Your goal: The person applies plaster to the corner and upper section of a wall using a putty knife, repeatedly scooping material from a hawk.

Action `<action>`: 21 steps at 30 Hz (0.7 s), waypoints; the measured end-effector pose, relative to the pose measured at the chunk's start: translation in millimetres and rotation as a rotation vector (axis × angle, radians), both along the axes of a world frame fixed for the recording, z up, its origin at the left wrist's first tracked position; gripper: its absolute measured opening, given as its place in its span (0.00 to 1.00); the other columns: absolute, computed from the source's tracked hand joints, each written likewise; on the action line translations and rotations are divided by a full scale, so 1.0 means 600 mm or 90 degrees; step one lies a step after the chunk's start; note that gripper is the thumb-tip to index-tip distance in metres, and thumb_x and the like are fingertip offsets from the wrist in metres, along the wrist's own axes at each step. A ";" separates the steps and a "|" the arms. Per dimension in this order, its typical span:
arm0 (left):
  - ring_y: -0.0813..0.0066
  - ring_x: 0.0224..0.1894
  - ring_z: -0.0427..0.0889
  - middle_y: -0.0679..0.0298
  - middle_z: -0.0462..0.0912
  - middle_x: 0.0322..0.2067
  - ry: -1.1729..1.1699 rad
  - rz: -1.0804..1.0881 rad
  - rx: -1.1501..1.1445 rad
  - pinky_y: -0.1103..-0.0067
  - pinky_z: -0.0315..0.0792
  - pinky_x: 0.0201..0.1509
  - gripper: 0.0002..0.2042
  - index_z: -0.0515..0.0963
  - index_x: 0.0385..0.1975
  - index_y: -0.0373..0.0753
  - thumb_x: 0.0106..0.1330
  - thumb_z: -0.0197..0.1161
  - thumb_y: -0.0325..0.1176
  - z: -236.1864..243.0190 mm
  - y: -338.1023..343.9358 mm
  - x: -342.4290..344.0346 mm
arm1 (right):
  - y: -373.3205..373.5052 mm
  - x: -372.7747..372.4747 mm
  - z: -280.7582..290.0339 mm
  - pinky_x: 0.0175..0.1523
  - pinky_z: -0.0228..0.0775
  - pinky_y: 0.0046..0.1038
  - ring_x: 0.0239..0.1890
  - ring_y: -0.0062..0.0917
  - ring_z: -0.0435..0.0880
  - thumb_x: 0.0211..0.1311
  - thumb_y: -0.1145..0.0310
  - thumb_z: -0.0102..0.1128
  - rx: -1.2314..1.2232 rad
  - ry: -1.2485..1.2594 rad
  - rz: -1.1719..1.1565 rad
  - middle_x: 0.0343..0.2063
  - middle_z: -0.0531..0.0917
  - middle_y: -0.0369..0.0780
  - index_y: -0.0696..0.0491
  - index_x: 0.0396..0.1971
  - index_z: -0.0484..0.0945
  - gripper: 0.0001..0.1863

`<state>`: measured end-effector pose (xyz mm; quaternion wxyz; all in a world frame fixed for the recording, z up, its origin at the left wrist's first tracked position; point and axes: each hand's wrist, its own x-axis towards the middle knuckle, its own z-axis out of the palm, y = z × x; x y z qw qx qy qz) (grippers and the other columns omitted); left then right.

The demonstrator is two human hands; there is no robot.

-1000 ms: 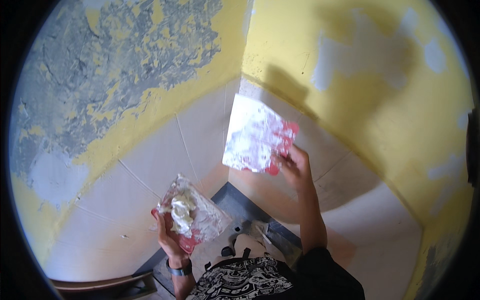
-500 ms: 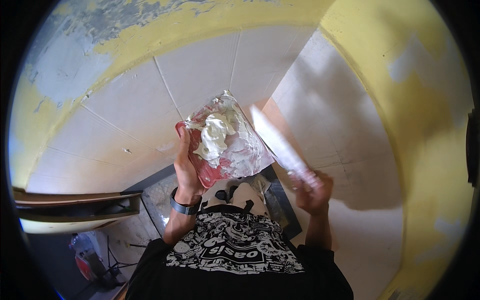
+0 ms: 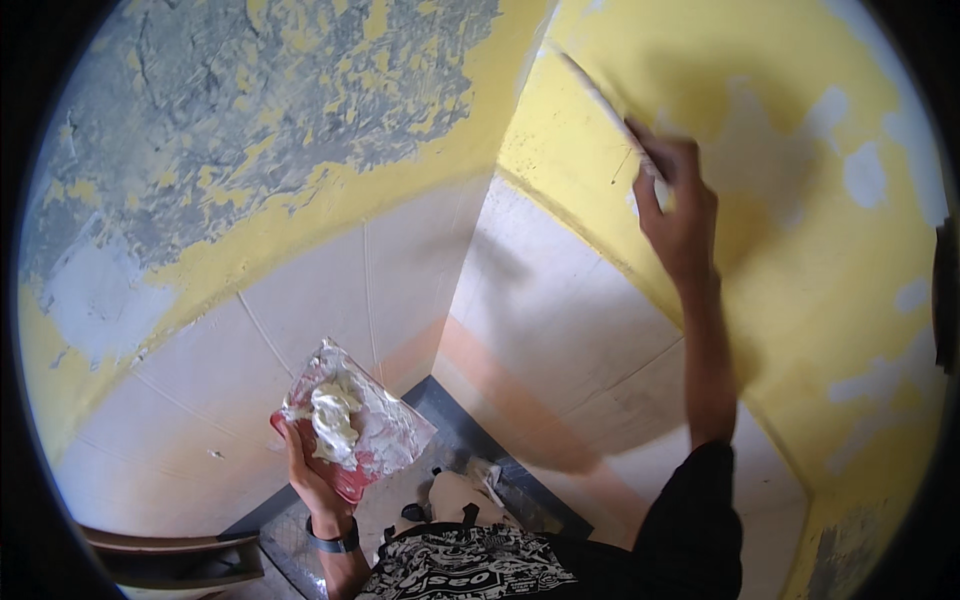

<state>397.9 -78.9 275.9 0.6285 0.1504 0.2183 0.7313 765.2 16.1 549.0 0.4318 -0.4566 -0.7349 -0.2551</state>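
My left hand [image 3: 310, 480] grips a red plastic board [image 3: 355, 480] smeared with white paste, a thick lump of the paste [image 3: 335, 420] sitting on it in front of the tiles. High at the right, my right hand [image 3: 675, 215] is closed round a wide flat scraper [image 3: 600, 95], seen nearly edge-on against the yellow wall [image 3: 830, 250] near the corner. Whether its blade touches the wall I cannot tell. Pale patches [image 3: 865, 170] mark this wall.
The left wall [image 3: 250, 90] has grey, roughly scraped plaster over yellow. White tiles [image 3: 300, 280] with a peach band [image 3: 465, 355] line both walls above a dark floor border [image 3: 540, 500]. A wooden shelf-like piece [image 3: 170, 555] lies at the lower left.
Half a second ago both tools were close together over my lap. Now the scraper has risen up and right to the yellow wall, while the board has moved down and left.
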 end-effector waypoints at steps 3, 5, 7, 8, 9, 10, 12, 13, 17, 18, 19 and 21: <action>0.63 0.57 0.77 0.58 0.76 0.58 -0.002 -0.012 0.001 0.64 0.71 0.62 0.24 0.66 0.64 0.35 0.79 0.42 0.47 -0.011 0.000 -0.003 | 0.056 -0.018 0.086 0.67 0.67 0.37 0.62 0.35 0.75 0.54 0.84 0.55 0.186 -0.487 -0.159 0.53 0.80 0.42 0.50 0.56 0.76 0.27; 0.62 0.59 0.76 0.57 0.74 0.60 -0.005 -0.045 0.016 0.63 0.70 0.64 0.25 0.65 0.65 0.35 0.79 0.42 0.48 -0.031 0.004 -0.008 | 0.097 0.014 0.099 0.71 0.62 0.35 0.64 0.32 0.72 0.58 0.79 0.53 0.197 -0.618 -0.201 0.57 0.78 0.39 0.47 0.59 0.75 0.26; 0.62 0.60 0.75 0.57 0.73 0.60 -0.014 -0.070 0.005 0.63 0.69 0.64 0.26 0.64 0.65 0.35 0.79 0.42 0.48 -0.049 0.009 -0.010 | 0.141 0.045 0.084 0.72 0.61 0.36 0.65 0.32 0.72 0.59 0.75 0.53 0.205 -0.680 -0.242 0.58 0.78 0.38 0.46 0.58 0.76 0.24; 0.62 0.60 0.75 0.57 0.73 0.60 -0.012 -0.081 -0.004 0.63 0.69 0.64 0.26 0.63 0.66 0.35 0.79 0.42 0.48 -0.036 0.010 -0.003 | 0.164 0.061 0.079 0.72 0.59 0.36 0.65 0.32 0.71 0.61 0.72 0.53 0.216 -0.734 -0.262 0.58 0.77 0.37 0.46 0.57 0.77 0.23; 0.62 0.60 0.75 0.57 0.73 0.60 -0.015 -0.089 -0.006 0.63 0.69 0.64 0.26 0.63 0.66 0.35 0.79 0.42 0.48 -0.040 0.012 -0.006 | 0.179 0.063 0.071 0.72 0.59 0.36 0.65 0.32 0.71 0.61 0.72 0.53 0.210 -0.739 -0.268 0.58 0.77 0.37 0.46 0.57 0.77 0.23; 0.62 0.60 0.75 0.57 0.72 0.61 -0.018 -0.097 -0.007 0.63 0.69 0.64 0.26 0.63 0.66 0.34 0.79 0.42 0.48 -0.048 0.011 -0.009 | 0.194 0.066 0.063 0.72 0.58 0.37 0.66 0.33 0.70 0.61 0.70 0.53 0.229 -0.739 -0.289 0.59 0.77 0.37 0.45 0.57 0.77 0.22; 0.63 0.60 0.74 0.57 0.72 0.61 -0.027 -0.108 -0.028 0.65 0.68 0.65 0.26 0.63 0.66 0.34 0.78 0.42 0.49 -0.044 0.011 -0.012 | 0.213 0.051 0.052 0.71 0.58 0.38 0.66 0.34 0.70 0.61 0.68 0.54 0.248 -0.739 -0.319 0.60 0.76 0.37 0.45 0.56 0.78 0.21; 0.63 0.60 0.74 0.57 0.72 0.61 -0.029 -0.110 -0.031 0.65 0.68 0.65 0.26 0.63 0.66 0.34 0.78 0.42 0.49 -0.049 0.015 -0.013 | 0.220 0.048 0.050 0.71 0.58 0.38 0.66 0.34 0.70 0.61 0.68 0.54 0.245 -0.742 -0.320 0.60 0.76 0.37 0.45 0.56 0.78 0.21; 0.64 0.60 0.74 0.58 0.73 0.61 -0.011 -0.096 -0.071 0.68 0.66 0.66 0.27 0.64 0.66 0.34 0.78 0.43 0.50 -0.063 0.014 -0.022 | 0.245 0.055 0.036 0.71 0.58 0.39 0.65 0.38 0.70 0.62 0.68 0.53 0.258 -0.744 -0.355 0.59 0.76 0.38 0.47 0.55 0.78 0.21; 0.65 0.60 0.74 0.58 0.73 0.61 0.002 -0.084 -0.074 0.68 0.66 0.66 0.27 0.64 0.65 0.34 0.78 0.43 0.50 -0.062 0.015 -0.022 | 0.250 0.057 0.033 0.71 0.58 0.40 0.64 0.39 0.70 0.62 0.67 0.53 0.259 -0.741 -0.355 0.60 0.76 0.39 0.47 0.55 0.78 0.20; 0.65 0.60 0.74 0.58 0.73 0.61 0.003 -0.085 -0.074 0.68 0.66 0.66 0.27 0.64 0.65 0.34 0.78 0.43 0.50 -0.060 0.016 -0.022 | 0.253 0.059 0.028 0.71 0.58 0.40 0.64 0.39 0.70 0.62 0.67 0.53 0.259 -0.741 -0.356 0.60 0.76 0.39 0.47 0.55 0.78 0.20; 0.65 0.60 0.74 0.58 0.74 0.60 -0.005 -0.087 -0.068 0.68 0.66 0.65 0.27 0.65 0.65 0.34 0.78 0.43 0.50 -0.055 0.017 -0.021 | 0.257 0.059 0.020 0.71 0.58 0.42 0.66 0.40 0.68 0.60 0.70 0.56 0.205 -0.709 -0.371 0.63 0.74 0.39 0.46 0.59 0.76 0.25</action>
